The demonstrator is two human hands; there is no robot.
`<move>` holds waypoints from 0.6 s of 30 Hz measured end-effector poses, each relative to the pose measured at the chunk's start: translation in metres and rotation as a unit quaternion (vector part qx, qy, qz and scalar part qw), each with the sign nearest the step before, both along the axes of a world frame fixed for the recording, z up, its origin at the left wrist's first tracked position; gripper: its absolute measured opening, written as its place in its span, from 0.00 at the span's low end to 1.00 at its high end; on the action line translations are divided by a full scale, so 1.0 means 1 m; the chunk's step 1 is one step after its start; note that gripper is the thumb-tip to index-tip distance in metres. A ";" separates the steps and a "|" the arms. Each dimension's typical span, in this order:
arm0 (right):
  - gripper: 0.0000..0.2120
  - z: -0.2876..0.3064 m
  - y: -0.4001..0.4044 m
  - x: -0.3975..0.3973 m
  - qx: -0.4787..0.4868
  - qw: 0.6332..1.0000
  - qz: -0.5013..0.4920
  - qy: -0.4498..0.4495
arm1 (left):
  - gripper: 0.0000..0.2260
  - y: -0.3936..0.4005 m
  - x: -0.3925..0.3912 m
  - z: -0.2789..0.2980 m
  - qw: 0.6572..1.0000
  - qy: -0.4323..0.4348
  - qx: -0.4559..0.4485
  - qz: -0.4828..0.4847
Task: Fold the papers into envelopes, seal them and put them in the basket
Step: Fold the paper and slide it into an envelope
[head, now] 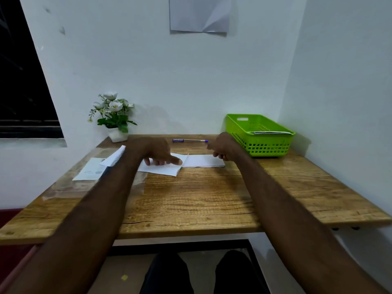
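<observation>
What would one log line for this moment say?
left hand: pressing white paper flat | right hand: curled at paper's right end | green basket: far right, holds paper | stage: folding

bare tabletop (191, 200) near edge, basket (259, 135) blocking right corner

No text can be read anywhere. The flat white printed sheet (90, 171) at the left of the wooden worktop (191, 200) carries faint marks, too blurred to read.
</observation>
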State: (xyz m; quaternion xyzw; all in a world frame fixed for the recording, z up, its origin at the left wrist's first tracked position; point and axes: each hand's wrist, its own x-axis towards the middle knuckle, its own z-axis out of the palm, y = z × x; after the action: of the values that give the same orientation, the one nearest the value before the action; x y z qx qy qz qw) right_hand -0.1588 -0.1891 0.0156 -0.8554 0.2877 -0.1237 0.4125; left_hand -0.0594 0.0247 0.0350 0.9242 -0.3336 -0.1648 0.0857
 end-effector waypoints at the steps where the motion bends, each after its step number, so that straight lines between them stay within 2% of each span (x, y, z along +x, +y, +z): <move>1: 0.07 0.000 -0.004 -0.002 -0.018 1.000 -0.008 0.013 | 0.28 -0.003 -0.003 -0.004 1.000 -0.023 0.012 0.002; 4: 0.07 0.002 -0.012 -0.007 -0.049 0.997 -0.031 0.057 | 0.35 -0.006 -0.007 -0.017 0.996 -0.092 0.013 0.001; 8: 0.11 0.010 -0.013 -0.011 -0.064 0.985 -0.018 0.158 | 0.44 -0.006 -0.001 -0.027 0.993 -0.115 -0.030 -0.009; 9: 0.12 0.011 -0.013 -0.013 -0.065 0.983 -0.017 0.172 | 0.44 -0.006 0.000 -0.029 0.992 -0.116 -0.039 -0.010; 13: 0.16 0.015 -0.014 -0.021 -0.046 0.983 -0.012 0.179 | 0.34 -0.002 0.001 -0.030 0.991 -0.111 -0.070 -0.008; 18: 0.21 0.013 -0.015 -0.027 -0.019 0.983 0.003 0.180 | 0.33 -0.002 0.002 -0.031 0.992 -0.102 -0.077 -0.013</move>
State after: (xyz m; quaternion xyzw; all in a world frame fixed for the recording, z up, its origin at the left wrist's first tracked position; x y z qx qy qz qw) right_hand -0.1857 -0.2036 0.0290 -0.8723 0.3524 0.0280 0.3377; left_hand -0.0576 0.0228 0.0036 0.9225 -0.3640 -0.0450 0.1200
